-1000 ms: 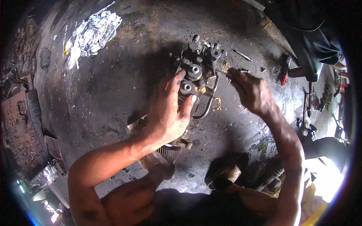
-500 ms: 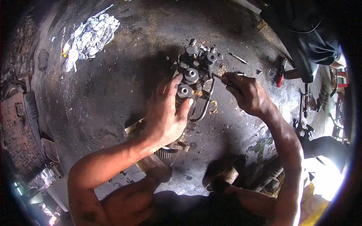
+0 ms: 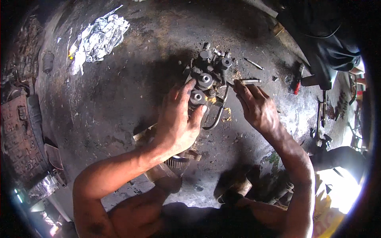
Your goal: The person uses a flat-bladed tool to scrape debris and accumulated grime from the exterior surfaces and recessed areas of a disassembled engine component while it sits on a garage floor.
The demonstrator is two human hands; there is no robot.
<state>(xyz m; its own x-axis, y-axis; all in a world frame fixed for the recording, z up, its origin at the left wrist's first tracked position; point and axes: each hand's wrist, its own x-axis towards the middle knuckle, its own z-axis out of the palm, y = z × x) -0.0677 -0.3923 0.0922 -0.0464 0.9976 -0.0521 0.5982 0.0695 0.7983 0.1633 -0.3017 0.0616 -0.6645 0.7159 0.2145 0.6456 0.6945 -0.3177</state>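
Note:
A dark, greasy pump-like metal assembly point(image 3: 206, 65) with round threaded fittings lies in front of me on the floor. My left hand point(image 3: 179, 115) grips its near end, fingers on the left side and thumb on the right of a round fitting point(image 3: 197, 96). A toothed gear point(image 3: 176, 162) shows below that wrist. To the right of the assembly my right hand point(image 3: 257, 104) is closed in a pinch on a thin metal piece point(image 3: 230, 83), whose tip points at the assembly; its kind I cannot make out. Beside it a bent metal pipe point(image 3: 220, 109) curves down from the assembly.
Slim metal pins point(image 3: 253, 64) lie on the floor beyond my right hand, near a red-handled tool point(image 3: 297, 88). Crumpled pale cloth point(image 3: 101, 37) sits at the far left. A person's dark-clothed leg point(image 3: 325, 51) is at the far right. A metal casting point(image 3: 18, 127) stands along the left edge.
My right hand has shifted slightly down and left, its fingers now more bunched near the pipe. The left hand keeps its grip; the whole view has shifted slightly.

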